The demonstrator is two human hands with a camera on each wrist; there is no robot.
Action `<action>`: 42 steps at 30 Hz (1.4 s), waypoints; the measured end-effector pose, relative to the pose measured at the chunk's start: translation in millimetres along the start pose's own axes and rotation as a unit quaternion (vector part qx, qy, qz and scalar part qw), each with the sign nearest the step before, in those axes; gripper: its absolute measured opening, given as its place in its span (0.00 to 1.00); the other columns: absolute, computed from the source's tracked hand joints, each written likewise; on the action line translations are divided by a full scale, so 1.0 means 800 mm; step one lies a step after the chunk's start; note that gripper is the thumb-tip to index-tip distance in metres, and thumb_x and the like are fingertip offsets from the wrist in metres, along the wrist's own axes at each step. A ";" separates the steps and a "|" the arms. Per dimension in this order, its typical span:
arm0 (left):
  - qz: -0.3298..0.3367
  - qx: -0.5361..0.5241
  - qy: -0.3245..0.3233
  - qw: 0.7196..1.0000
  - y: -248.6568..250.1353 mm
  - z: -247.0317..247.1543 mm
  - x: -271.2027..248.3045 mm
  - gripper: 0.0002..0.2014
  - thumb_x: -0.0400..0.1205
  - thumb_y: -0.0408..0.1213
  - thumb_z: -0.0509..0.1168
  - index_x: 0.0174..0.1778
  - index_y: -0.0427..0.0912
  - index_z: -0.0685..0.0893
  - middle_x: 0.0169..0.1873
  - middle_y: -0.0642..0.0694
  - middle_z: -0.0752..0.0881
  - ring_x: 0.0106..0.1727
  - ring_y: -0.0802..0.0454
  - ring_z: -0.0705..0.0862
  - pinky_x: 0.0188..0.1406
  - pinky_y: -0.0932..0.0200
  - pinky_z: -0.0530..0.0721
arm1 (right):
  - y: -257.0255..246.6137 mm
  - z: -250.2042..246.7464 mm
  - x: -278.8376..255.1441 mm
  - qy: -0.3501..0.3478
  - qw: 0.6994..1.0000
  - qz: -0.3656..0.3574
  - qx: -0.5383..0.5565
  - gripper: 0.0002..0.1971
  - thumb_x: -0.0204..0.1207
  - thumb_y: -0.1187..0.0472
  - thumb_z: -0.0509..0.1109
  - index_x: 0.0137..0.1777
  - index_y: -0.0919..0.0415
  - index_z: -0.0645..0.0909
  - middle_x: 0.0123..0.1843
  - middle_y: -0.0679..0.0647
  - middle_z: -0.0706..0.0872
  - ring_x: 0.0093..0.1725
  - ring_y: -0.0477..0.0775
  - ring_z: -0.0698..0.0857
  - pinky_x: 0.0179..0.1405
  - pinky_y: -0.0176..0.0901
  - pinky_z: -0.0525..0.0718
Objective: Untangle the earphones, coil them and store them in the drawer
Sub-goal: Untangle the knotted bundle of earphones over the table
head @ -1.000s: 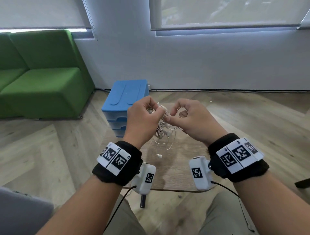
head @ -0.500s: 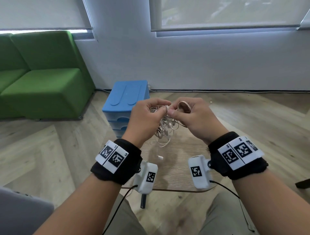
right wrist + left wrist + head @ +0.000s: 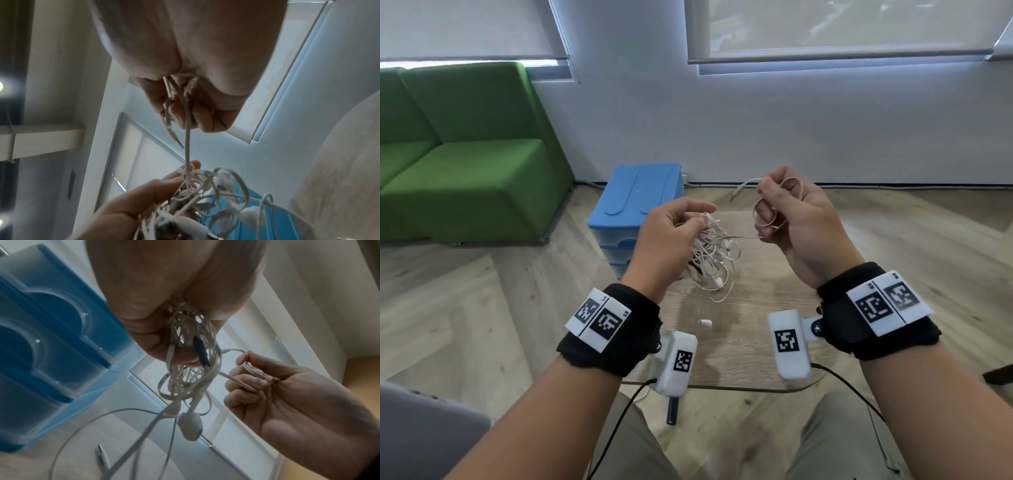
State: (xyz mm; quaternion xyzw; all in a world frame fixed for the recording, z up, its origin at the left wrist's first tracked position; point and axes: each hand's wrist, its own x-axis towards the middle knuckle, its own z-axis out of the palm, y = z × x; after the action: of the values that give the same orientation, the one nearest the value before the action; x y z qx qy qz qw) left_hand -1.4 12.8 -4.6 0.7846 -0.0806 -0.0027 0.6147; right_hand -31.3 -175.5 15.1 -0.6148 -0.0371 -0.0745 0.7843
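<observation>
A tangled bundle of white earphones [image 3: 714, 255] hangs from my left hand [image 3: 674, 233], which pinches its top above the small wooden table [image 3: 753, 318]. My right hand [image 3: 787, 212] is up and to the right, gripping a few loops of cord [image 3: 768, 214] with the plug end [image 3: 738, 192] sticking out leftward. A taut strand [image 3: 744, 237] joins the two hands. In the left wrist view the tangle [image 3: 191, 369] and an earbud [image 3: 190, 425] dangle below my fingers. The right wrist view shows the cord [image 3: 187, 138] running down to the bundle [image 3: 205, 194]. One earbud [image 3: 705, 322] hangs low.
A blue plastic drawer unit [image 3: 635, 209] stands on the floor just beyond the table's left side, its drawers looking shut. A green sofa [image 3: 462, 164] fills the left. A white wall with windows is behind. My knees are under the table's near edge.
My hands have drawn apart: the right one rose and moved right with loops of cord pulled out of the tangle, while the left stayed holding the bundle, now stretched by a taut strand.
</observation>
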 end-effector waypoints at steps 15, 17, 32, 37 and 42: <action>-0.065 -0.074 -0.055 0.994 0.008 0.000 -0.006 0.12 0.87 0.26 0.62 0.56 0.39 0.91 0.40 0.39 0.91 0.37 0.47 0.88 0.41 0.47 0.90 | 0.001 0.018 0.009 -0.047 0.999 -0.002 -0.002 0.05 0.91 0.63 0.61 0.52 0.60 0.73 0.40 0.61 0.82 0.41 0.63 0.89 0.41 0.48 0.91; -0.092 -0.106 -0.064 0.988 0.009 -0.002 -0.006 0.13 0.87 0.25 0.61 0.55 0.38 0.91 0.40 0.38 0.91 0.36 0.47 0.88 0.42 0.47 0.89 | 0.004 0.020 0.014 -0.047 0.999 0.002 -0.022 0.04 0.90 0.63 0.61 0.53 0.62 0.73 0.43 0.64 0.80 0.44 0.63 0.89 0.45 0.50 0.91; -0.136 -0.198 -0.135 0.961 0.002 -0.005 -0.010 0.09 0.88 0.26 0.64 0.60 0.33 0.88 0.41 0.41 0.89 0.34 0.52 0.87 0.32 0.58 0.88 | 0.040 -0.011 0.012 -0.009 0.988 0.103 -0.112 0.10 0.87 0.69 0.65 0.64 0.67 0.83 0.46 0.62 0.86 0.43 0.56 0.89 0.45 0.46 0.88; -0.145 -0.235 -0.117 0.954 0.001 -0.008 -0.008 0.14 0.88 0.25 0.59 0.61 0.34 0.88 0.44 0.39 0.87 0.34 0.51 0.83 0.35 0.55 0.85 | 0.039 -0.021 0.013 0.037 0.985 0.144 -0.089 0.14 0.90 0.57 0.63 0.58 0.66 0.87 0.45 0.60 0.86 0.36 0.54 0.87 0.36 0.44 0.84; -0.150 -0.266 -0.108 0.946 0.001 -0.009 -0.009 0.16 0.88 0.25 0.55 0.61 0.36 0.87 0.43 0.41 0.86 0.34 0.52 0.81 0.28 0.61 0.81 | 0.045 -0.025 0.010 0.089 0.975 0.108 -0.173 0.12 0.87 0.53 0.64 0.49 0.57 0.86 0.41 0.54 0.86 0.34 0.51 0.83 0.30 0.40 0.77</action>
State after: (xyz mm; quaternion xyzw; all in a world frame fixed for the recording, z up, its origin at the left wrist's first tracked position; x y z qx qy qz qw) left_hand -7.8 20.3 -3.1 0.5905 -0.0247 -0.2011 0.7812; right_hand -18.0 -187.1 -23.4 -0.7322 0.1124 -0.0491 0.6700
